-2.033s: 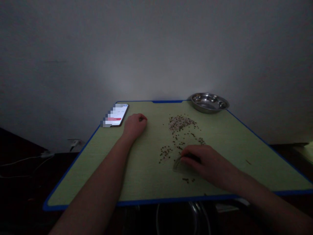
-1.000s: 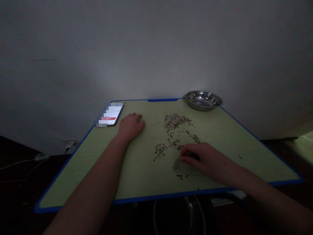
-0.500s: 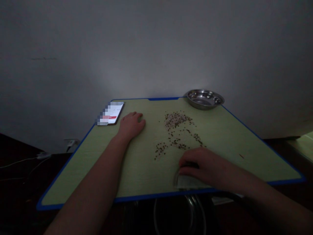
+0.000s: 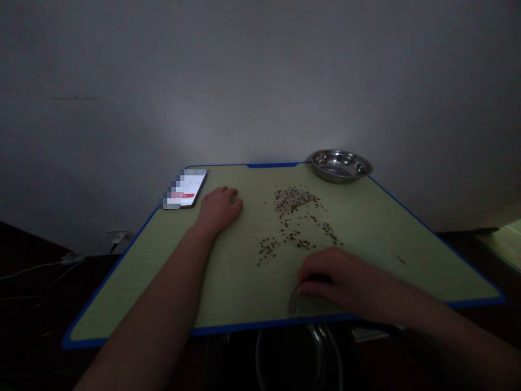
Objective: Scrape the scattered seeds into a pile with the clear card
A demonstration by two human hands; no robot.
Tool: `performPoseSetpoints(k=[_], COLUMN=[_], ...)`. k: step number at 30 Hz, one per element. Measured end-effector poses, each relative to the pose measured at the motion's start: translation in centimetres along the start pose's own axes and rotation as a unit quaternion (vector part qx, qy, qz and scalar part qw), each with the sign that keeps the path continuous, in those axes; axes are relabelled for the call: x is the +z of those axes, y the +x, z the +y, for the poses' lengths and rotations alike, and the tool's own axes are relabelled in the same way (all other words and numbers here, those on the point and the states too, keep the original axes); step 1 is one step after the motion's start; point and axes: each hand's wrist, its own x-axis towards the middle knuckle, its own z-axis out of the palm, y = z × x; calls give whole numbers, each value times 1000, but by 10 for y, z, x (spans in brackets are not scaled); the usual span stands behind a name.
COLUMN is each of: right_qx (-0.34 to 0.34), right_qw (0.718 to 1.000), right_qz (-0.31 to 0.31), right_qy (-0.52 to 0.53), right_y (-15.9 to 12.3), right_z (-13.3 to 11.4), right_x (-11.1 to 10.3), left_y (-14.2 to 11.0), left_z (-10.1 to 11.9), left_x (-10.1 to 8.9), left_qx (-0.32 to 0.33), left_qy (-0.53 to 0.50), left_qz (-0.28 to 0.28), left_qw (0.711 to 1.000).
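My left hand (image 4: 221, 208) lies palm down on the pale green tabletop, its thumb and fingers a little apart and nothing in them. Near the front edge, my right hand (image 4: 325, 274) is closed with thumb and fingers pinched on a see-through piece with a curved edge (image 4: 296, 304); its exact kind cannot be made out. Beyond the right hand lie loose dark beans or seeds (image 4: 295, 239), scattered in small groups. Further back sits a heap of mixed pale and dark beans or seeds (image 4: 292, 201).
A steel basin (image 4: 341, 172) stands at the back right corner. A lit phone (image 4: 188, 190) lies at the left edge of the blue-rimmed table (image 4: 228, 304). Below the front edge shows a round-rimmed container (image 4: 259, 358). A thin brown sliver (image 4: 401, 259) lies to the right.
The see-through piece under my right hand has tilted slightly and looks darker at the table edge. My left hand and the beans have stayed put.
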Motion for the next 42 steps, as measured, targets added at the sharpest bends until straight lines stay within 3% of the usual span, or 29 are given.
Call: performPoseSetpoints(k=[9,16,23,27,39,42], right_qx=[17,40,1,-4,80,79], right_qw=[1000,993,991,990,956,959], right_qz=[1,87,52,59,145,154], right_qy=[-12,-72,-119,-132,-244,-225], right_y=[-7,7,29,44,62,64], right_z=[-4,2,-9,-9,23,27], right_x=[3,-20,6,10,-19,-23], left_y=[-1,-2,-2,-1,-4,-4], left_z=[1,0,0,-1,2,2], left_x=[0,1,3,5,2,2], left_qx=[-6,-7,-4,-5,-6,-6], left_qy=[-2,1,18,22,17,14], left_qz=[-9,-8,-1,2,-1,1], left_qw=[1000,1000,1000,1000,1000,1000])
